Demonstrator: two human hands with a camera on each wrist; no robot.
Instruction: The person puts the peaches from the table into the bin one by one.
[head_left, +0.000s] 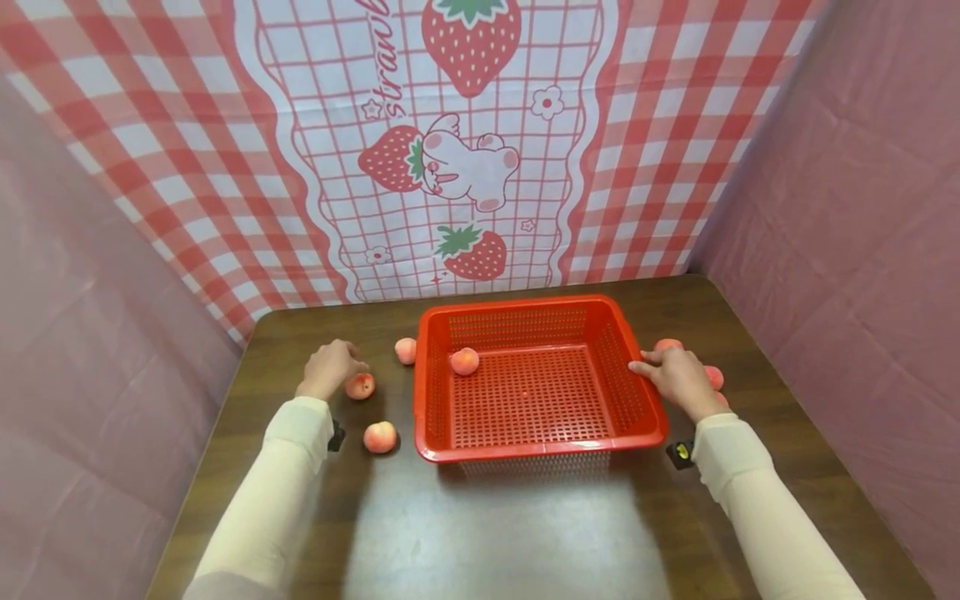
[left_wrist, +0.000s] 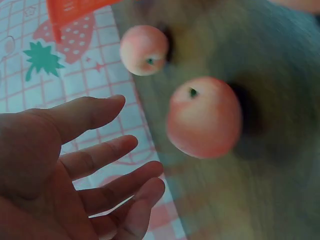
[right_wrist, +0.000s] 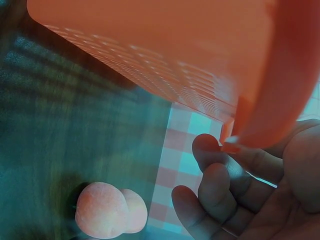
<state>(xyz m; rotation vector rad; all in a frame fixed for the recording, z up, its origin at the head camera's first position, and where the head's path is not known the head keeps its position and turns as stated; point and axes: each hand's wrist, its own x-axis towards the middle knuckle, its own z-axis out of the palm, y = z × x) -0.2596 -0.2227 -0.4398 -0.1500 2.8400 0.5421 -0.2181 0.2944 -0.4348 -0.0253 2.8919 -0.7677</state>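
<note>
Left hand: your left hand (head_left: 327, 367) hovers over the table (head_left: 517, 533) with fingers (left_wrist: 107, 151) straight and spread, gripping nothing (the wrist view confirms this).
Nearest peach: the near-left peach (head_left: 360, 385) lies just beside your left fingertips; whether they touch it cannot be told.
Other left peaches: a front peach (head_left: 380, 437) lies nearer you; a back peach (head_left: 406, 350) sits just beside the basket's left wall.
Right hand: your right hand (head_left: 678, 377) rests at the right rim of the red basket (head_left: 540, 450), thumb touching the rim; its fingers (right_wrist: 215, 187) are loosely curled below the edge and clasp nothing.
Right peaches: three peaches (head_left: 712, 377) lie around that hand, partly hidden by it.
Basket: it stands mid-table, upright.
Basket contents: one inside peach (head_left: 464, 361) lies near the back-left corner.
Surround: a strawberry-print cloth (head_left: 465, 150) hangs behind the table.
</note>
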